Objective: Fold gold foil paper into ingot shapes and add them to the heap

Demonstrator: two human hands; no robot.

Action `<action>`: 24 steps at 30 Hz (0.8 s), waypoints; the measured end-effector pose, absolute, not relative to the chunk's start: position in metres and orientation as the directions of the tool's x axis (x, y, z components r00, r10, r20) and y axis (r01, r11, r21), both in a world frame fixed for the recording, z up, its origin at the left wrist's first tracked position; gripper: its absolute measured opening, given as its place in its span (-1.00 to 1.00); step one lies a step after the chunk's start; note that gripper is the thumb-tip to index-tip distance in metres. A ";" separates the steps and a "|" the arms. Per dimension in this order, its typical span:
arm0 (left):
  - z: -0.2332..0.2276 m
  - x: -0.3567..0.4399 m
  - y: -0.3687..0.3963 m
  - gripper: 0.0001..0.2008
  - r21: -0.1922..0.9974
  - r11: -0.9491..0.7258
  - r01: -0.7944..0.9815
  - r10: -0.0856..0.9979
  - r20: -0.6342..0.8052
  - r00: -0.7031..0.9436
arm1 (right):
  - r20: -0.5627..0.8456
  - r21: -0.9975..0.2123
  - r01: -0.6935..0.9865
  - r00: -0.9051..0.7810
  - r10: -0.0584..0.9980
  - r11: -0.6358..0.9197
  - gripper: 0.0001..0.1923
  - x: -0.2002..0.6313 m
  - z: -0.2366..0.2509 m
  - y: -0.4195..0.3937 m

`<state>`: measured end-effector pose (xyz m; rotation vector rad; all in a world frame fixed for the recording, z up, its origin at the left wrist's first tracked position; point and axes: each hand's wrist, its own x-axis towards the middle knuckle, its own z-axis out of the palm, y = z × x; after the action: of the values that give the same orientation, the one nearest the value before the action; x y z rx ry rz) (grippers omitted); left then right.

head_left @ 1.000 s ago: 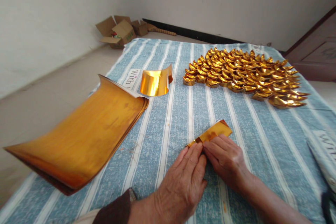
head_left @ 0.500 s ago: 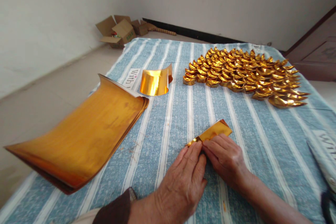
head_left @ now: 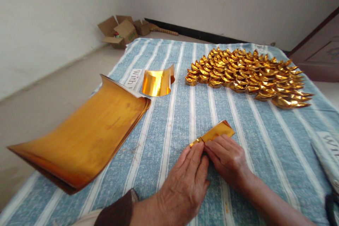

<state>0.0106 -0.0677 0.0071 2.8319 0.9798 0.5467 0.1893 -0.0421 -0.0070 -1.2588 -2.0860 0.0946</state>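
Left hand (head_left: 185,180), right hand (head_left: 227,159): fingertip grip of both pressing narrow folded gold foil strip (head_left: 215,133) flat on blue striped cloth (head_left: 180,123). Fold unfinished. Done: large batch of folded gold foil ingots (head_left: 249,74). Left: thick stack of gold foil sheets (head_left: 87,134).

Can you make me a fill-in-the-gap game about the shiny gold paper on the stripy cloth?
1. Both hands, the left hand and right hand, press on a folded strip of ____ paper.
2. The folded paper ingots lie in rows on a cloth with blue and ____ stripes.
3. The stack of flat gold sheets lies to the ____ of the hands.

Missing words: gold; white; left
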 end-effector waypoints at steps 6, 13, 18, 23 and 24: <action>0.007 0.012 -0.068 -0.59 0.207 -0.784 0.585 0.621 0.270 0.736 | 0.523 -0.386 0.756 -0.293 0.801 0.529 -0.71 0.189 -0.006 -0.042; 0.009 0.013 -0.067 -0.59 0.192 -0.793 0.578 0.609 0.257 0.751 | 0.532 -0.371 0.761 -0.295 0.793 0.532 -0.71 0.189 -0.005 -0.042; 0.008 0.012 -0.069 -0.57 0.156 -0.808 0.568 0.589 0.254 0.767 | 0.532 -0.364 0.767 -0.294 0.794 0.529 -0.70 0.188 -0.006 -0.042; 0.006 0.013 -0.068 -0.55 0.151 -0.807 0.571 0.590 0.248 0.768 | 0.531 -0.332 0.782 -0.307 0.790 0.527 -0.69 0.188 -0.007 -0.044; 0.006 0.013 -0.068 -0.54 0.154 -0.809 0.567 0.587 0.249 0.770 | 0.531 -0.321 0.786 -0.312 0.788 0.528 -0.68 0.188 -0.006 -0.044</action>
<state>0.0128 -0.0681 0.0057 2.8897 0.9430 0.4416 0.1882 -0.0441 -0.0063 -1.2715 -2.1203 0.0035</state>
